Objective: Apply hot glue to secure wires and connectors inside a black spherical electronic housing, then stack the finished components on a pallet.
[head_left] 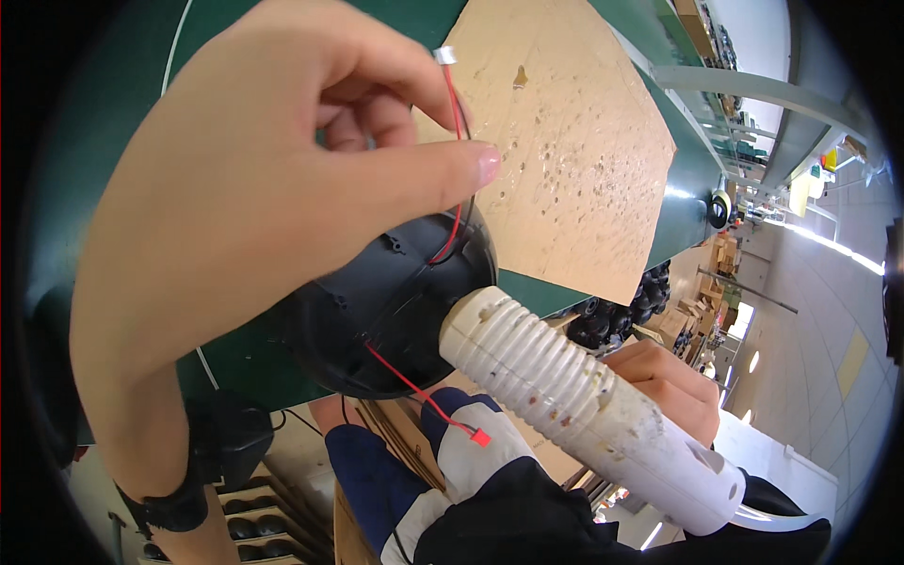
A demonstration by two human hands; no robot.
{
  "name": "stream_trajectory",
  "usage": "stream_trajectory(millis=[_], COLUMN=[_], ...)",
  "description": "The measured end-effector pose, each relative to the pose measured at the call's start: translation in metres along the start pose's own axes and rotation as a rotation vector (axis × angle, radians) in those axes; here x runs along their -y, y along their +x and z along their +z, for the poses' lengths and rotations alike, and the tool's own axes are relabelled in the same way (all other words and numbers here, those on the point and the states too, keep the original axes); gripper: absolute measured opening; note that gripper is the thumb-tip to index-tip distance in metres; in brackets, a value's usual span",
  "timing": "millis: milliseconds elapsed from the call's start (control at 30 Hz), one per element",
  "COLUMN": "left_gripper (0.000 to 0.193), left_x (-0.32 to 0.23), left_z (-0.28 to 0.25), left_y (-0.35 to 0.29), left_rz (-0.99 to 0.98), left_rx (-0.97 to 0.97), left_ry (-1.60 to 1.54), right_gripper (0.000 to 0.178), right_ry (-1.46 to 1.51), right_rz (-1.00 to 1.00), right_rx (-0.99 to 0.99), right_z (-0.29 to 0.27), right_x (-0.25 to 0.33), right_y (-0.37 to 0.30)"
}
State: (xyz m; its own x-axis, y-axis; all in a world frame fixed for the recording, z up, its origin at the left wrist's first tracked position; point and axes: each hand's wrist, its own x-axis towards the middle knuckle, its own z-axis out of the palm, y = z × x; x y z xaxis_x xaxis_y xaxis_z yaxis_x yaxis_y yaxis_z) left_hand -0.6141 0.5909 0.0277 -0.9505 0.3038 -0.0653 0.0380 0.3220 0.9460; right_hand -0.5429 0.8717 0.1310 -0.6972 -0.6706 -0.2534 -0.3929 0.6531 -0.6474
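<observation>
My left hand (282,169) reaches in from the left, thumb and forefinger closed on a red and black wire lead (460,221). A small white connector (445,56) tops the lead, whose lower end runs into a round black plastic shell (377,282). From the shell's near side comes a second red and black lead (405,381) with a red connector (480,437). A white ribbed cylindrical tool (565,386), stained, slants across the foreground with its narrower end over the shell. Behind it, my right hand (669,386) has curled fingers; the tool hides part of it and whatever it holds.
Under the work lies a green tabletop (527,288) with a marked, worn cardboard sheet (574,169). A pale shelf frame (753,83) rises at the right. Black round parts (612,320) and cardboard boxes (673,330) are beyond the table. My legs (377,471) are below.
</observation>
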Motion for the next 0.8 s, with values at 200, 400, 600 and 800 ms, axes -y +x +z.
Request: stream_trajectory(millis=[200, 400, 600, 800], left_gripper=[0.016, 0.016, 0.017, 0.020], left_x=[-0.013, -0.012, -0.012, -0.003], left_z=[0.017, 0.019, 0.017, 0.008], left_y=[0.008, 0.012, 0.011, 0.005], left_rz=[-0.022, -0.127, -0.122, -0.132], left_rx=[-0.076, -0.071, -0.073, -0.088], left_ry=[-0.259, -0.223, -0.302, -0.264], right_gripper=[0.028, 0.028, 0.025, 0.024], right_ry=[-0.089, -0.112, -0.100, -0.177], right_rz=[0.088, 0.093, 0.136, 0.110], right_rx=[-0.015, -0.064, -0.063, -0.014], right_z=[0.004, 0.006, 0.006, 0.003], right_x=[0.007, 0.006, 0.012, 0.009], right_y=[0.002, 0.002, 0.005, 0.002])
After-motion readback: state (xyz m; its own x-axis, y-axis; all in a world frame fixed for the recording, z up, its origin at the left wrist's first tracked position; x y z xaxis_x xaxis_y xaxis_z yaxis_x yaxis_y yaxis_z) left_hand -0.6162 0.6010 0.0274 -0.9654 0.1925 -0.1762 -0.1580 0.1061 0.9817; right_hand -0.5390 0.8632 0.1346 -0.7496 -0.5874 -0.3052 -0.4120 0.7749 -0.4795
